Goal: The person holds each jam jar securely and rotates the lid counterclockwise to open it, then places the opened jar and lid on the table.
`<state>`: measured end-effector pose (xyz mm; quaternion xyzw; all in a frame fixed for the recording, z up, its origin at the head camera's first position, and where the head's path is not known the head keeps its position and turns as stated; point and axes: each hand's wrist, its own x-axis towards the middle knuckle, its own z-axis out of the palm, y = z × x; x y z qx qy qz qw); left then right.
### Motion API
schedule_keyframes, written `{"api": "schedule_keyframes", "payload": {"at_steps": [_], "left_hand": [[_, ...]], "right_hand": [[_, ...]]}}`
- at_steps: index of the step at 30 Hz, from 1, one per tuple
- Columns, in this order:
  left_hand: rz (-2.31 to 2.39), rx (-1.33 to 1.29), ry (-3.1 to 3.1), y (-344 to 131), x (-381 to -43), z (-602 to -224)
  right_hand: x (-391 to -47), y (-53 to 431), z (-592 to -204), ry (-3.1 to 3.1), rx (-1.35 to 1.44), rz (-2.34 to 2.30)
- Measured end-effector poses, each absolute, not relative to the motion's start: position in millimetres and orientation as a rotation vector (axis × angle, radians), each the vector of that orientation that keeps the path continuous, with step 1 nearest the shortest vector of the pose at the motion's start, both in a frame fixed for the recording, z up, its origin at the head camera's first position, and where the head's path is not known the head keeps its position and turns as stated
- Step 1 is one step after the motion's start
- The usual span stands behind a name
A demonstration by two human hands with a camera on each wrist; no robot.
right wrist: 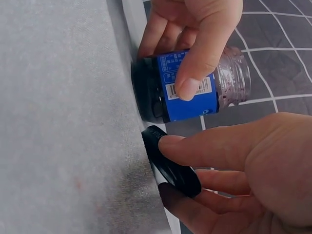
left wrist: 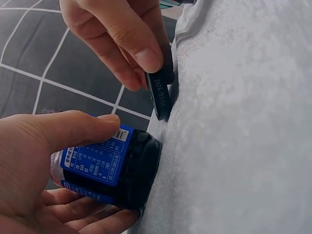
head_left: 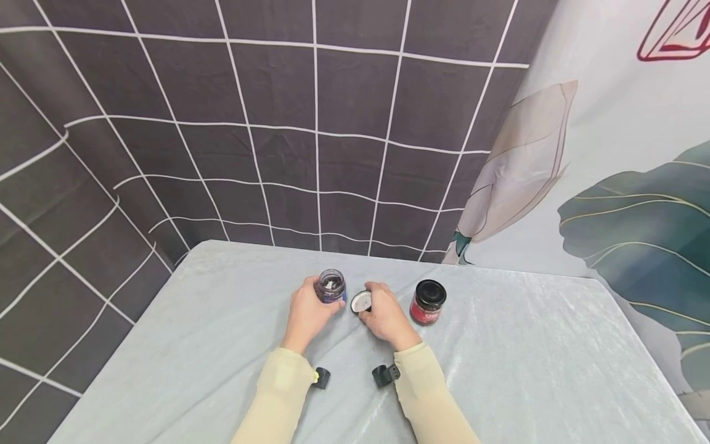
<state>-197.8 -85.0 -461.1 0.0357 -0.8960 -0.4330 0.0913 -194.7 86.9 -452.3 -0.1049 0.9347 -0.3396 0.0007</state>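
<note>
A glass jar (head_left: pixel 333 281) with a blue label stands upright on the table, its mouth uncovered and dark contents inside. My left hand (head_left: pixel 309 313) grips it round the sides, the thumb lying across the blue label (left wrist: pixel 95 161) in the left wrist view. Just right of the jar, my right hand (head_left: pixel 386 316) pinches a black lid (right wrist: pixel 170 163) by its edge. The lid's pale inner face (head_left: pixel 361 301) shows upward in the head view. In the left wrist view a printed date is visible on the lid's rim (left wrist: pixel 160 95), close to the tabletop.
To the right of my right hand stands a second jar (head_left: pixel 427 303) with a red label and a black lid on top. A pale grey cloth covers the table (head_left: pixel 532 357). Behind it hangs a dark curtain (head_left: pixel 355 160) with a white grid.
</note>
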Motion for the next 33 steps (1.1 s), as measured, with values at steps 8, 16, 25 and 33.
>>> {"api": "schedule_keyframes", "payload": {"at_steps": [8, 16, 25, 33], "left_hand": [[-1.289, 0.104, -2.662, -86.2, -198.0, -461.6], [-1.279, 0.100, -2.662, -85.9, -198.6, -463.4], [-1.273, 0.099, -2.666, -86.5, -197.6, -463.5], [-1.278, 0.091, -2.664, -86.7, -197.2, -462.5]], "right_hand": [[-194.4, 88.1, -453.8, 2.941, -0.324, -1.064], [-194.3, 86.6, -455.7, 2.948, -0.302, -1.052], [-195.2, 86.6, -457.6, 2.964, -0.344, -1.049], [-196.0, 86.3, -458.5, 2.956, -0.333, -1.034]]}}
